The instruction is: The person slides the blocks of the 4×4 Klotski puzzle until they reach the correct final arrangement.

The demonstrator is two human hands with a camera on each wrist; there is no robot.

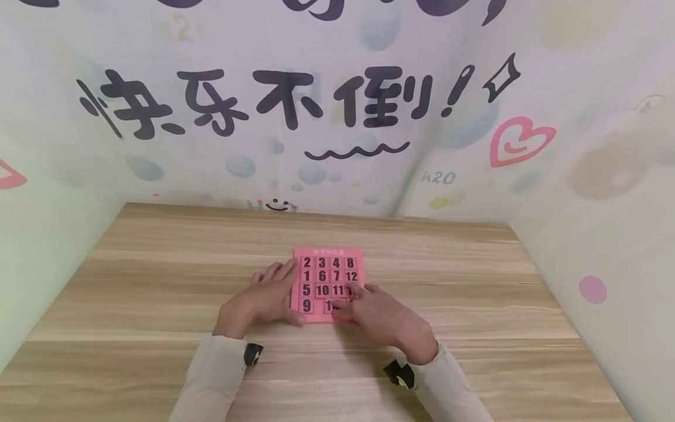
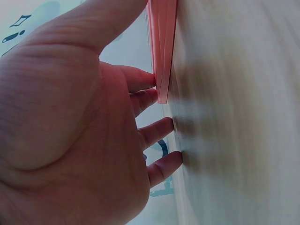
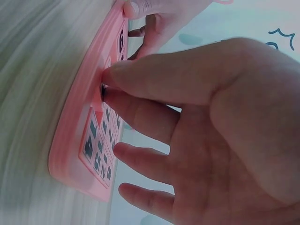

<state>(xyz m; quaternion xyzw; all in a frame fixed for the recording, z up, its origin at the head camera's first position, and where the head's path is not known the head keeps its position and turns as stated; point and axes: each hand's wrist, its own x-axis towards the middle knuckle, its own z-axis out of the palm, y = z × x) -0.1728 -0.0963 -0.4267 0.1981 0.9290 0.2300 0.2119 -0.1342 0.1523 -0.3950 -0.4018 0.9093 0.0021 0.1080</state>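
Note:
A pink number sliding puzzle [image 1: 316,319] lies flat on the table with black-numbered tiles in rows. My left hand [image 1: 266,298] braces its left side; the thumb touches the front left corner, and the fingers reach along the edge. Two of those fingers [image 2: 159,133] extend past the puzzle's end in the left wrist view. Over the lower right part is my right hand [image 1: 382,316], its thumb and index fingertips [image 3: 112,96] touching a bottom-row tile [image 1: 329,305]. A gap separates that tile from the 9 tile [image 1: 306,306]. Some right-hand tiles are partly hidden.
The wood-grain table [image 1: 158,264] extends around the puzzle. Behind it stands a printed wall sheet [image 1: 211,176] with dark lettering, and pale side panels [image 1: 622,234] border both sides. Black wrist devices [image 1: 399,374] sit at the sleeve cuffs.

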